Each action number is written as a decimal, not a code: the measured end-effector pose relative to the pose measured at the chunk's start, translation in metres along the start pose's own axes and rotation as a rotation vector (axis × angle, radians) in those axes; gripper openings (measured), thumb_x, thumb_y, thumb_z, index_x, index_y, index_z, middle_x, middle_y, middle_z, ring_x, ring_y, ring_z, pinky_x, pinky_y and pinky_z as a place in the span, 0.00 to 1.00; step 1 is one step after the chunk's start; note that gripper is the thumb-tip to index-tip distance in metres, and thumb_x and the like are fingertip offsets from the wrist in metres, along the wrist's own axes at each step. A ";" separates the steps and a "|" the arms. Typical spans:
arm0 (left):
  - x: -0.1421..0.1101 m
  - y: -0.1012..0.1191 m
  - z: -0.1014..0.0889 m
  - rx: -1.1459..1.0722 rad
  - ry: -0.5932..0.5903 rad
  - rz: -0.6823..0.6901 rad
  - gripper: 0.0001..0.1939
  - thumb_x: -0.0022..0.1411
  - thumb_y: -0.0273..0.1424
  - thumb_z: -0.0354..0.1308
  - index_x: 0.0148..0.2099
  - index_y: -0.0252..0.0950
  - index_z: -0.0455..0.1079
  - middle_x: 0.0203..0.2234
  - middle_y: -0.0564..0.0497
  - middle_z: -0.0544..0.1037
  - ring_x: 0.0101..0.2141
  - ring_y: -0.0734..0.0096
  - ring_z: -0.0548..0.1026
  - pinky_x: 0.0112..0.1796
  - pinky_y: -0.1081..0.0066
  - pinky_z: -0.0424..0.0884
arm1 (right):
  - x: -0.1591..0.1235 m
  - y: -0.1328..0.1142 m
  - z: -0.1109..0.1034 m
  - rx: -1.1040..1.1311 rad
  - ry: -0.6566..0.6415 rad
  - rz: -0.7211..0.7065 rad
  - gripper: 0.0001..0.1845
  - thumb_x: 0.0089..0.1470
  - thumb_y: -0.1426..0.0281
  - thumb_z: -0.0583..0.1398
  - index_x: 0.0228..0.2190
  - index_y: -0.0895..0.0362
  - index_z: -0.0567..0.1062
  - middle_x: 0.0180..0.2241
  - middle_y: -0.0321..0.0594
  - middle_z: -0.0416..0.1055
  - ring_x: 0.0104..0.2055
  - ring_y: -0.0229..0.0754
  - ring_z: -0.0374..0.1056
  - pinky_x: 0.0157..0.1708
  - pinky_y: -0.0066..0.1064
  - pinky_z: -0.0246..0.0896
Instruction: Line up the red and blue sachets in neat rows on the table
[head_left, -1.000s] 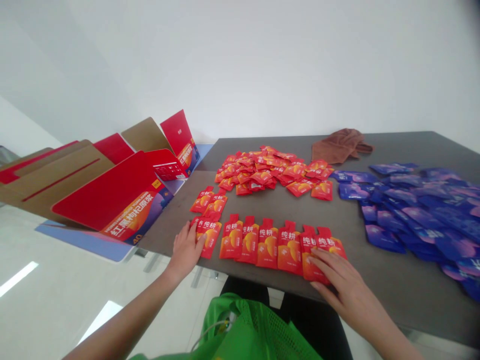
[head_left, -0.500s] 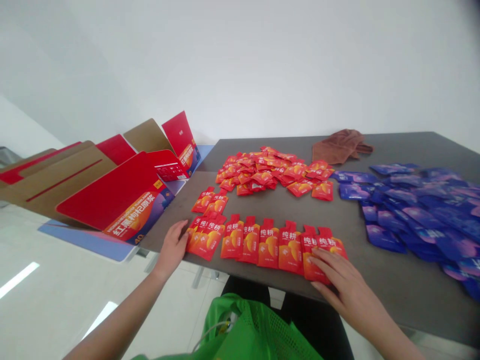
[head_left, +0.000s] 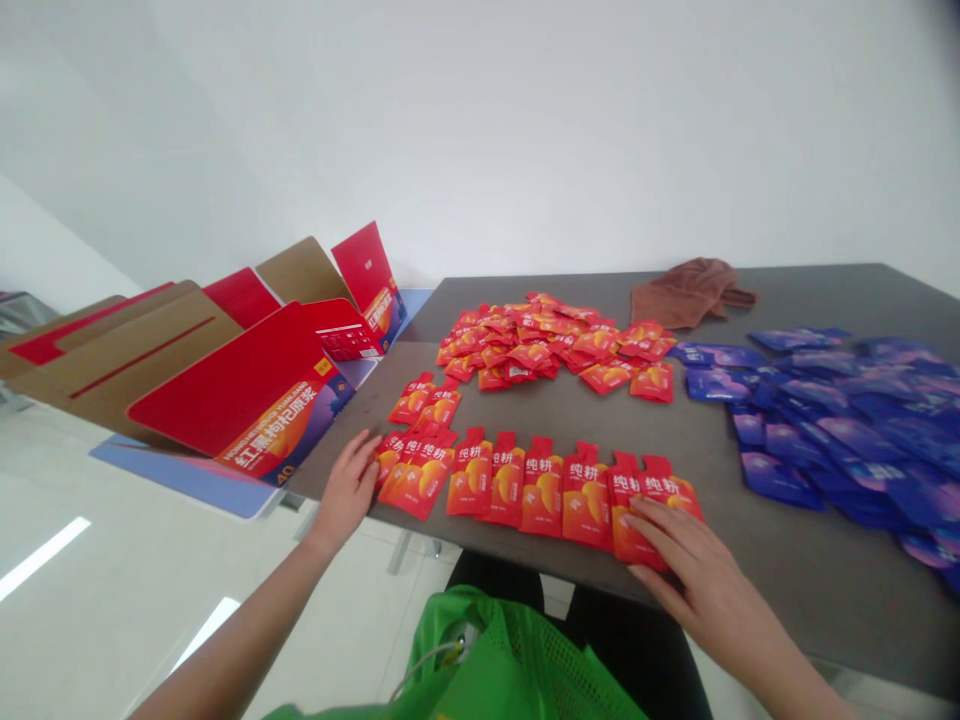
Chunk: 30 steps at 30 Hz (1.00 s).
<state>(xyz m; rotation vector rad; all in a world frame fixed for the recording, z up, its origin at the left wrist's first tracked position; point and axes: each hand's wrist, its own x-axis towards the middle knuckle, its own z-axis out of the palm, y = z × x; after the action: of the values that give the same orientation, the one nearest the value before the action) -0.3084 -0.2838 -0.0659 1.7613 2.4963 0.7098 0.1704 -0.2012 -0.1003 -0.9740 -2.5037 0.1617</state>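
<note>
My left hand (head_left: 346,490) lies on the dark table, its fingertips at the left end of a bunched group of red-orange sachets (head_left: 412,470). It holds nothing. My right hand (head_left: 694,545) rests flat, fingers spread, on the rightmost overlapping sachets (head_left: 637,510) of a neat row of upright red-orange spouted sachets (head_left: 540,490). Two more sachets (head_left: 424,402) lie above the bunched group. Farther back sits a loose pile of red sachets (head_left: 551,345).
Blue-purple sachets (head_left: 847,430) cover the table's right side. A brown cloth (head_left: 690,292) lies at the far edge. Flat red and cardboard box blanks (head_left: 240,390) stand at the left. A green mesh bag (head_left: 510,670) sits below the near table edge (head_left: 525,565).
My left hand has moved left, off the sachets, and the sachets at that end now lie bunched and overlapping. My right hand stays on the row. The view has shifted slightly.
</note>
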 end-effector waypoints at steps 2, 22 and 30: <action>-0.001 0.001 0.001 0.005 -0.113 0.056 0.26 0.68 0.39 0.39 0.62 0.35 0.64 0.63 0.43 0.62 0.62 0.61 0.61 0.63 0.58 0.55 | 0.000 0.000 0.000 -0.005 0.003 -0.006 0.25 0.60 0.58 0.57 0.56 0.53 0.67 0.59 0.47 0.65 0.59 0.54 0.63 0.56 0.52 0.62; 0.096 -0.005 0.005 -0.046 -0.112 -0.118 0.30 0.60 0.37 0.53 0.61 0.29 0.63 0.60 0.37 0.66 0.61 0.55 0.64 0.61 0.59 0.57 | 0.002 0.001 0.002 -0.036 0.030 -0.038 0.25 0.61 0.58 0.56 0.56 0.54 0.66 0.58 0.48 0.66 0.58 0.54 0.64 0.55 0.51 0.62; 0.147 0.003 0.011 -0.184 -0.288 -0.182 0.27 0.43 0.43 0.66 0.45 0.34 0.73 0.42 0.43 0.80 0.45 0.51 0.77 0.46 0.62 0.71 | 0.003 0.001 0.001 -0.019 0.018 -0.026 0.24 0.60 0.59 0.57 0.56 0.54 0.67 0.58 0.48 0.65 0.59 0.53 0.63 0.56 0.50 0.62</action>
<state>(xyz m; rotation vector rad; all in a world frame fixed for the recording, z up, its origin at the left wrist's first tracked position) -0.3570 -0.1476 -0.0376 1.4379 2.2810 0.6033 0.1687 -0.1988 -0.1004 -0.9463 -2.5050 0.1208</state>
